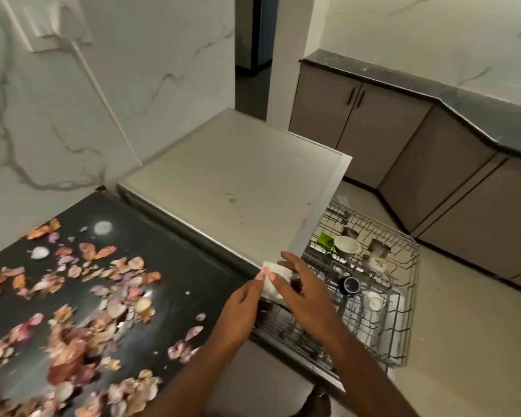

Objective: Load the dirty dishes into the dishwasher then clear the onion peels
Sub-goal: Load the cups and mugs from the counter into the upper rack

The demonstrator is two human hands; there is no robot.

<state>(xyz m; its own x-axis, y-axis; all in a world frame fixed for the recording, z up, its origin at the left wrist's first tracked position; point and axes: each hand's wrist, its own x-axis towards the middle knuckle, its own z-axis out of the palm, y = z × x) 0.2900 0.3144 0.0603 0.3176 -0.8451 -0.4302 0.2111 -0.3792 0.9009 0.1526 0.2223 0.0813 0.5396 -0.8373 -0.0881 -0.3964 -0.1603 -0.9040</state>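
Both hands, left hand (243, 299) and right hand (298, 288), pinch a small white ceramic cup (273, 279) over the pulled-out grey wire dishwasher rack (403, 320), apparently steadying it for loading; papery pink onion peels (73, 311) litter the black countertop (169, 236).

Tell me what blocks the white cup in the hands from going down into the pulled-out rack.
Nothing visible blocks it. Both hands hold the white cup over the rack's near-left end, where the wires look bare. The bowl, dark cup and steel cups sit farther right.
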